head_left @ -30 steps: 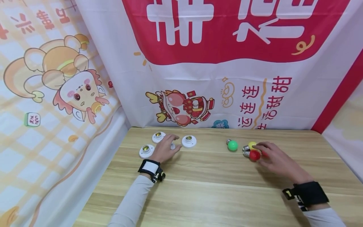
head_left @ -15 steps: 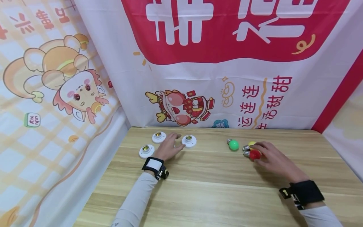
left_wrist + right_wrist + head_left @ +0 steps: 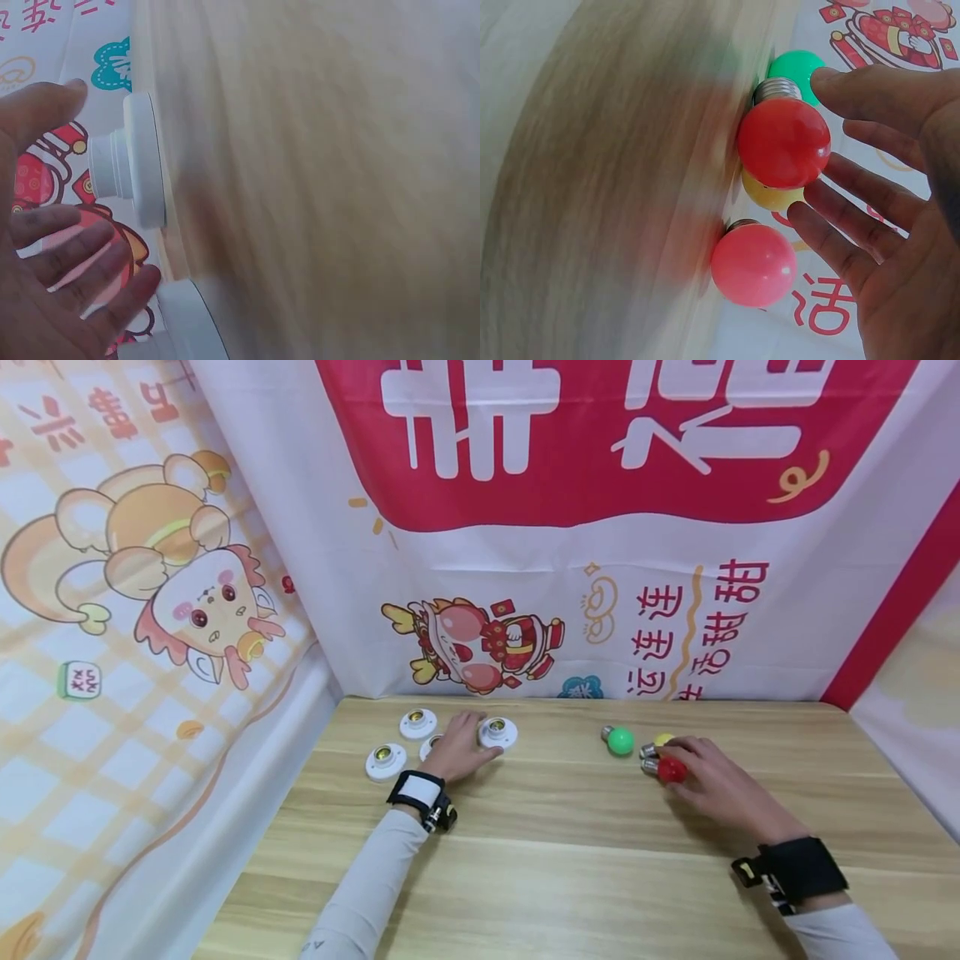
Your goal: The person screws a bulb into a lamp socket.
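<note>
Over the table, spread, empty left hand and right hand seemingly reach for socket and red bulb respectively, needing grips next.

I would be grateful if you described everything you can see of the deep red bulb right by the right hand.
The deep red bulb has a round, smooth, glossy globe that looks like plastic or coated glass, and a silvery, threaded, metal-looking cap. It lies on its side on the wood-patterned tabletop, its cap pointing left in the head view. The yellow bulb lies close behind it. The right hand reaches around it with fingers unclenched; whether hand or yellow bulb touches it cannot be told.
</note>
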{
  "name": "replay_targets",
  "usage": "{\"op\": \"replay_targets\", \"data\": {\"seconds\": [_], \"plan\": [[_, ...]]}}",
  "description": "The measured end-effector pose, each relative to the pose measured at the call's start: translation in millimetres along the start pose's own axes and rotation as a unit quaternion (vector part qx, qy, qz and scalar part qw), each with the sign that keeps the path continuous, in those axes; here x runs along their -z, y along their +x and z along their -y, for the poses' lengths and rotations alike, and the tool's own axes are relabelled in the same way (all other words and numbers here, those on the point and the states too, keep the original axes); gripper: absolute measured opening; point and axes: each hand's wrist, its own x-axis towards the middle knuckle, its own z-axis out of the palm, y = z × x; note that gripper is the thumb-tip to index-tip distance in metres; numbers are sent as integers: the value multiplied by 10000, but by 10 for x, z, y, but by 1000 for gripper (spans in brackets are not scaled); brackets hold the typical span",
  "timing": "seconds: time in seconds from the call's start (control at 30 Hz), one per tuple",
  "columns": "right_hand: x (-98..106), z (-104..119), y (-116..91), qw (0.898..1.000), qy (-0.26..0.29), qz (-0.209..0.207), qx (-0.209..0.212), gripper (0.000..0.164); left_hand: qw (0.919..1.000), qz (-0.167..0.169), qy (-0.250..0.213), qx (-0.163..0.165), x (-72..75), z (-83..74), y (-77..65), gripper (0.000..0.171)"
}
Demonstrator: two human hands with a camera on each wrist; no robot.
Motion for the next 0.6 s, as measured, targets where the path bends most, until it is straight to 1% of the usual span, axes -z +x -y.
{"op": "replay_targets", "data": {"seconds": [0.17,0.3,0.43,0.6], "plan": [[-4,19,4,10000,-50,-4,-25,61,9997,196,-10,119,-40,-26,58,94],[-9,31,4,9999,-35,52,-131,61,9993,315,-8,203,-49,-43,77,98],[-20,27,16,9998,-19,58,-194,62,9994,253,-64,245,-37,-58,70,98],[-30,8,21,9999,0,-12,-123,61,9992,251,-138,280,-14,-87,70,101]]}}
